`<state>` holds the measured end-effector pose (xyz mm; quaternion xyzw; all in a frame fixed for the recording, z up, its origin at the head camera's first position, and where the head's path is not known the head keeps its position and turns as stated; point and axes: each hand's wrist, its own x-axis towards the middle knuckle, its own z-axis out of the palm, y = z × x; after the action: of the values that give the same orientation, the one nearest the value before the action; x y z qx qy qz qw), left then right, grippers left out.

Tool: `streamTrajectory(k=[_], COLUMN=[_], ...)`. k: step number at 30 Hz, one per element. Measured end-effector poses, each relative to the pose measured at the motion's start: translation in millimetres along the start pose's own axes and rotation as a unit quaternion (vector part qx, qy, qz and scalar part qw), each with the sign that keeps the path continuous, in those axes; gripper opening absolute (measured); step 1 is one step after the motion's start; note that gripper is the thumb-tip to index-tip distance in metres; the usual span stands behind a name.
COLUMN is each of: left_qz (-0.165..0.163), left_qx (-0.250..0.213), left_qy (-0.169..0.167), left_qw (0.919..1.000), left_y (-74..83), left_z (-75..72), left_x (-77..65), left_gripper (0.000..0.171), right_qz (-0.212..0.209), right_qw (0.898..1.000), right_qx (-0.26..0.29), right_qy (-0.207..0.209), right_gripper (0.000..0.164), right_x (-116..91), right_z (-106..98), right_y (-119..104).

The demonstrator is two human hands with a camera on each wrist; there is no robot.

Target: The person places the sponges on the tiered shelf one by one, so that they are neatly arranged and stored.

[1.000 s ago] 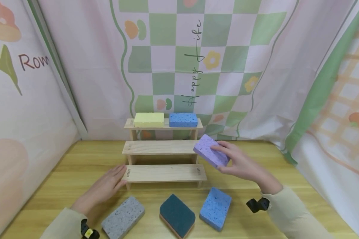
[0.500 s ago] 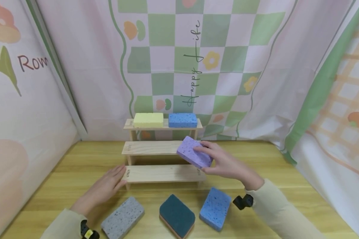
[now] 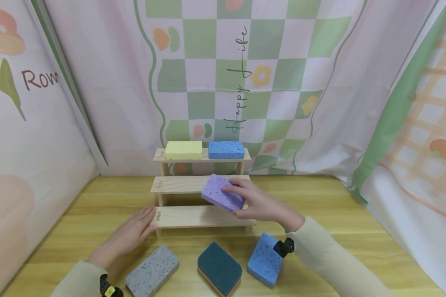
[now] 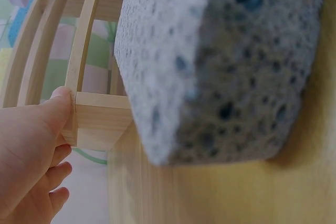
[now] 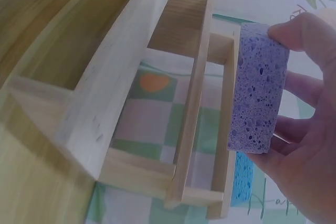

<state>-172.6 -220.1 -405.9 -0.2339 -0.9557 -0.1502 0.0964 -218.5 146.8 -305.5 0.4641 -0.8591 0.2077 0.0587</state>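
Observation:
My right hand (image 3: 258, 202) grips a purple sponge (image 3: 219, 192) between thumb and fingers, tilted above the wooden three-step rack (image 3: 204, 216), near its middle step. In the right wrist view the sponge's purple side (image 5: 258, 90) shows, with the fingers partly hidden behind it. My left hand (image 3: 128, 231) rests against the left end of the lowest step, its fingers fairly straight. In the left wrist view the thumb of my left hand (image 4: 31, 140) touches the step's end. A yellow sponge (image 3: 183, 150) and a blue sponge (image 3: 226, 150) sit side by side on the top step.
In front of the rack, a grey sponge (image 3: 152, 270), a dark green scouring sponge (image 3: 220, 267) and another blue sponge (image 3: 262, 264) lie on the wooden table (image 3: 338, 247). My right wrist camera partly covers that blue sponge. Patterned curtains (image 3: 275, 136) stand behind and at both sides.
My right hand has moved left with the purple sponge, from beside the rack's right end to above its steps, and slightly lower. The left hand stays at the rack's left end.

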Motion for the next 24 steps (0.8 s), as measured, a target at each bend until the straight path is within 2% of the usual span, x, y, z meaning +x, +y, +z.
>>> streamTrajectory(k=[9,24], left_qz=[0.002,0.0], left_qx=[-0.001,-0.003], left_qy=[0.003,0.0], left_qw=[1.0,1.0], left_y=[0.0,-0.5], left_z=[0.1,0.3], left_x=[0.0,-0.2], left_gripper=[0.053,0.053], right_qz=[-0.028,-0.033], right_qw=[0.999,0.998], right_qx=[0.004,-0.021], right_qy=[-0.017,-0.044], right_gripper=[0.058,0.057], right_x=[19.2,52.9], right_z=[5.3,19.1], right_y=[-3.5,-2.9])
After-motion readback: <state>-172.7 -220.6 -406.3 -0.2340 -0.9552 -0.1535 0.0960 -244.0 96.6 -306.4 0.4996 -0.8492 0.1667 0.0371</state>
